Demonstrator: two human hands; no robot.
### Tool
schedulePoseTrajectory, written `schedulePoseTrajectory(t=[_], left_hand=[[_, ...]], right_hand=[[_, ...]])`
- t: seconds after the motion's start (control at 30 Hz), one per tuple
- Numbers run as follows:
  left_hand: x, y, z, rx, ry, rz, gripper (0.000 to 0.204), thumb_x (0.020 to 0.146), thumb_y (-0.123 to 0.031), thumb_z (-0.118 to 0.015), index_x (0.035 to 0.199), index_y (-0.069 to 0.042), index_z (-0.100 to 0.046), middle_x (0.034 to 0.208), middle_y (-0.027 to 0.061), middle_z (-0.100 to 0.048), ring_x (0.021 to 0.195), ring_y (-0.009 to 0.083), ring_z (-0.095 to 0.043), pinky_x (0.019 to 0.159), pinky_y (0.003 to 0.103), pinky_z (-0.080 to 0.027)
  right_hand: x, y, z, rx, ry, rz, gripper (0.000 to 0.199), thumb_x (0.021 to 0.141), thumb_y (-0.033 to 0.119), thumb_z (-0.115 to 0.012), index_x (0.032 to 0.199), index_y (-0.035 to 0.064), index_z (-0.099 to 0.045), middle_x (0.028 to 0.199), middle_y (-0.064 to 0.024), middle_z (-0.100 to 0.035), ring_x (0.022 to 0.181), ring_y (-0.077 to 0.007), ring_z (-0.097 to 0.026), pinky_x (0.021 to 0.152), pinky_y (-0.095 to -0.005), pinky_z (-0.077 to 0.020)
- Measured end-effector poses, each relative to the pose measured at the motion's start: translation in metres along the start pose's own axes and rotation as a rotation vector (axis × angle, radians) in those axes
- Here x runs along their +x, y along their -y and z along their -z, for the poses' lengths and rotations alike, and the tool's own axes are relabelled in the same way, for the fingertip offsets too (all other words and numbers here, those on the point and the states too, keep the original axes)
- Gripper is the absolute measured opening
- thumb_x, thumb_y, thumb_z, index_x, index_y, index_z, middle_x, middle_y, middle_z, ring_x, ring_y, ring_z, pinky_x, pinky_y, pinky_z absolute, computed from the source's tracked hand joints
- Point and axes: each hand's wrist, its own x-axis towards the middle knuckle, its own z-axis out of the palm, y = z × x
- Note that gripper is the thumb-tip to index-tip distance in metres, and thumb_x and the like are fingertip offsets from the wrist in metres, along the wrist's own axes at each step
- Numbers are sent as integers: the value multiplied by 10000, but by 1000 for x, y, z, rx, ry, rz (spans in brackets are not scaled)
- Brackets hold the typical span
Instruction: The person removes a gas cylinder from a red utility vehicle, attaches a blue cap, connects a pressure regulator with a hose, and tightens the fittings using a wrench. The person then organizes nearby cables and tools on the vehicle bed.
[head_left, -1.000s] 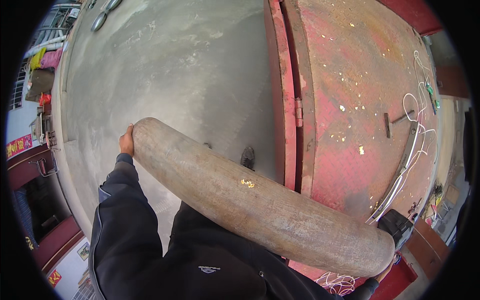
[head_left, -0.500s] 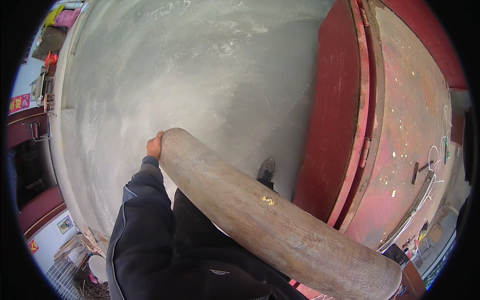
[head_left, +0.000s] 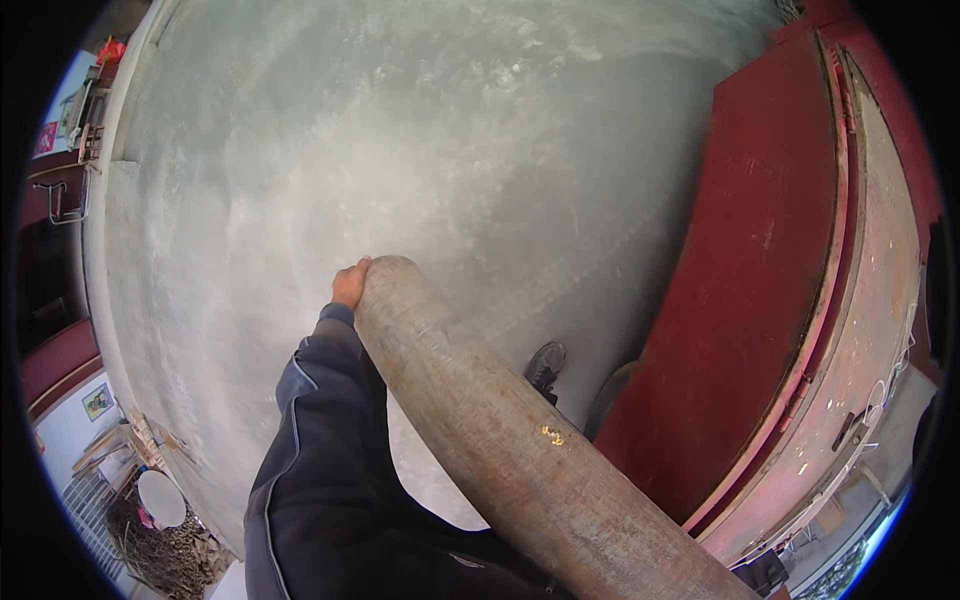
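A long, thick, brownish-grey piece [head_left: 490, 400] with a rounded far end slants across in front of me, from the middle of the view down to the lower right. It looks like a pipe or log; its surface is worn, with a small yellow patch. My left hand [head_left: 349, 286] is closed on the left side of its far end, most of the fingers out of sight. The near end runs past the lower edge. Nothing of my right hand shows. Beyond the piece, my dark shoe [head_left: 545, 364] stands on the concrete floor [head_left: 480, 190].
Close on the right stands a red metal door panel [head_left: 745, 270], hinged beside a faded pink-red panel [head_left: 880, 290] with white cord along its edge. A dark curved thing [head_left: 607, 400] sits by the door's foot. Brushwood [head_left: 150, 540] and a white round object [head_left: 162, 498] lie far left.
My left hand and the piece's far end have shifted right in view, the hand still on it. The near end has slid out of view. The red door appears farther right and broader.
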Motion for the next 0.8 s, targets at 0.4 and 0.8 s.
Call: schedulePoseTrajectory(t=[0.4,0.8], left_hand=[[69,39,-91,-83,52,62,797,1017,-682,-529,1303,23,-767,1349,365,-698,1337,515,-619,1158,503,-451],[75,32,-109,-73,187,80,924,990,-766,-529,1320,71,-738,1373,356,-692,1348,504,-612,1159,501,-444]], right_hand=[[-53,31,-36,-83,-27,81,517,1089,610,-543,1341,164,-617,1228,-40,-650,1187,-256,-619,1095,-484,-476],[-97,61,-59,-146,-41,111,488,1087,630,-522,1298,197,-603,1171,-17,-627,1173,-246,-593,1105,-498,-451]])
